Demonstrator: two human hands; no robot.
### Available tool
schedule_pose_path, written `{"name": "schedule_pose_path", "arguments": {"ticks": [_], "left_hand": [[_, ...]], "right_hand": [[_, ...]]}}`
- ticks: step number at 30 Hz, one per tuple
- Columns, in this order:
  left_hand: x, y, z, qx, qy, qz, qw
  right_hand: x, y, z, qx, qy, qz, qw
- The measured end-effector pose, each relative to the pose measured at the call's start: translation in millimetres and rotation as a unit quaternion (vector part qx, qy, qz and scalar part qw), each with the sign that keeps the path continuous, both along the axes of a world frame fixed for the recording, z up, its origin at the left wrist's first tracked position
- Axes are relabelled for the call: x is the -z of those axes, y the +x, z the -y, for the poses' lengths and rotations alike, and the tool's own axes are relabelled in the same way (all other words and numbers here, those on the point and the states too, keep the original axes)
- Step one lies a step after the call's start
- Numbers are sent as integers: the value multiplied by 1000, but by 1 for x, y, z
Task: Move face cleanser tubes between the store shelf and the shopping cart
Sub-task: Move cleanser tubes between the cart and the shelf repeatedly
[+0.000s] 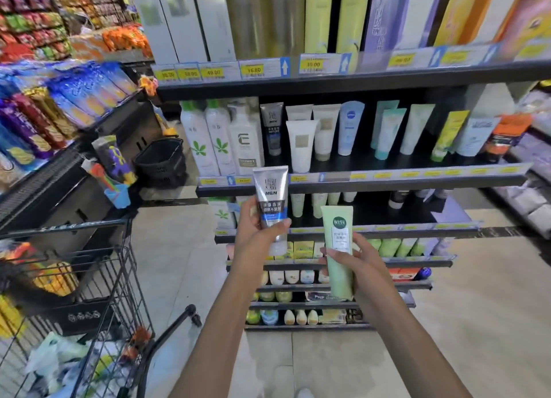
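Both hands [301, 248] w/ tubes, grey tube [272, 200] cap end behind thumb.

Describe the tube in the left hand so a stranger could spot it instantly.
Before the store shelf, two raised hands each hold a tube. The left hand grips the silver-grey tube marked MEN, with a blue band. The other tube is pale green.

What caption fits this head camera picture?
Left hand holds a grey tube, right hand a green tube, before the shelf.
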State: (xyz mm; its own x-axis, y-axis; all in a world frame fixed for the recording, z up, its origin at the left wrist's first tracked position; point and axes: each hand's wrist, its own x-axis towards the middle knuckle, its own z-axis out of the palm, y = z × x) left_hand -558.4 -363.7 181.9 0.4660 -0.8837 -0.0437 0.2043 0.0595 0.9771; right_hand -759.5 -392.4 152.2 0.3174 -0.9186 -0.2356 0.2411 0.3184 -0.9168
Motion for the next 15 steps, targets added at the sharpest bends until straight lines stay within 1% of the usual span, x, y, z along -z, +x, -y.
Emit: {"name": "schedule_pose_path", "arguments": {"ticks": [3,7,9,12,15], "left_hand": [[-13,14,37,7,-5,1,1000],[-39,27,77,9,-17,-38,999],[-46,32,93,12,-15,-41,999],[-52,39,112,12,-11,-19,1000],[-61,45,123,20,-2,34,999]], "right_hand": [[-10,-1,30,-6,-21,-11,1000],[-25,6,71,-14,-37,-5,999],[-29,11,89,-18,-45,3,999],[-34,17,111,-28,-51,10,998],[-34,18,127,-35,-52,21,998]]}}
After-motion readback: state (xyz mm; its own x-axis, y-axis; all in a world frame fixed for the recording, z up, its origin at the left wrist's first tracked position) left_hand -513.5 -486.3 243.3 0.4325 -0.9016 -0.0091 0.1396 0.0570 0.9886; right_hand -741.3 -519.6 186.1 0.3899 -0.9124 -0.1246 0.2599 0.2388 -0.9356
